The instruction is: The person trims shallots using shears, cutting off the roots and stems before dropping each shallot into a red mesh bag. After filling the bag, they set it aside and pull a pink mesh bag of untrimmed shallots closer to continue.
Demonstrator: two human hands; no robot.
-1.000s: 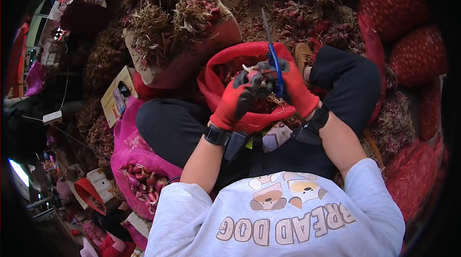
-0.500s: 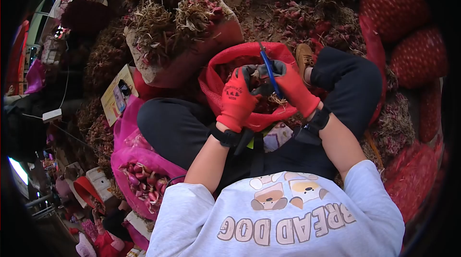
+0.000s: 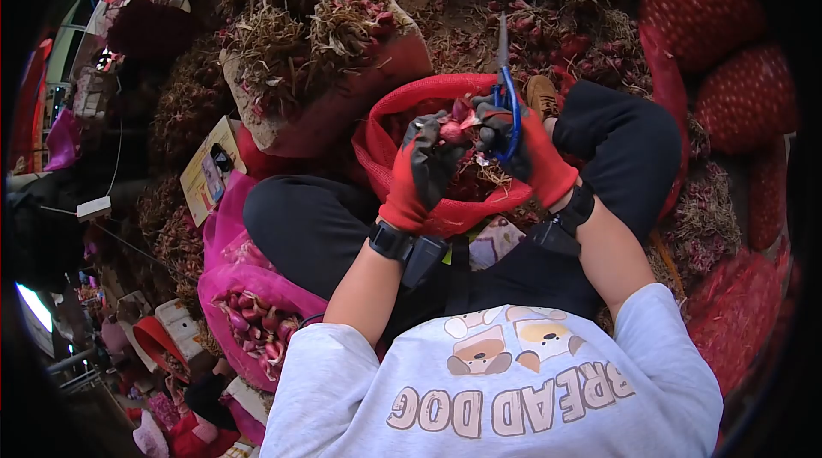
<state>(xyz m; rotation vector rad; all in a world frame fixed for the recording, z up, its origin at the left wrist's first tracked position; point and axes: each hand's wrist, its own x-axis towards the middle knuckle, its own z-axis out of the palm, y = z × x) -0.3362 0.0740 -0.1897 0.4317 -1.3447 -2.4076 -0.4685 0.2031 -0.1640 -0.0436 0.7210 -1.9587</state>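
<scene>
Both my hands wear red gloves with dark grey palms and fingers, above a red mesh bag (image 3: 385, 128) between my legs. My left hand (image 3: 424, 169) is closed on a small cluster of red shallots (image 3: 455, 128). Blue-handled scissors (image 3: 511, 111) are in my right hand (image 3: 529, 143), their blades pointing up and away from me. The fingertips of my right hand also reach the shallots' right side. Dry roots and scraps lie inside the bag below my hands.
Bundled shallots with dry stalks top a block (image 3: 321, 115) at upper left. A pink mesh bag (image 3: 214, 274) holds loose shallots (image 3: 261, 325) at left. Full red sacks (image 3: 702, 8) stand at upper right. More shallots (image 3: 565, 21) cover the ground ahead.
My left hand has turned, so its grey palm and the shallots now show. The scissors have swung more upright, with their blades visible, and my right hand has turned slightly.
</scene>
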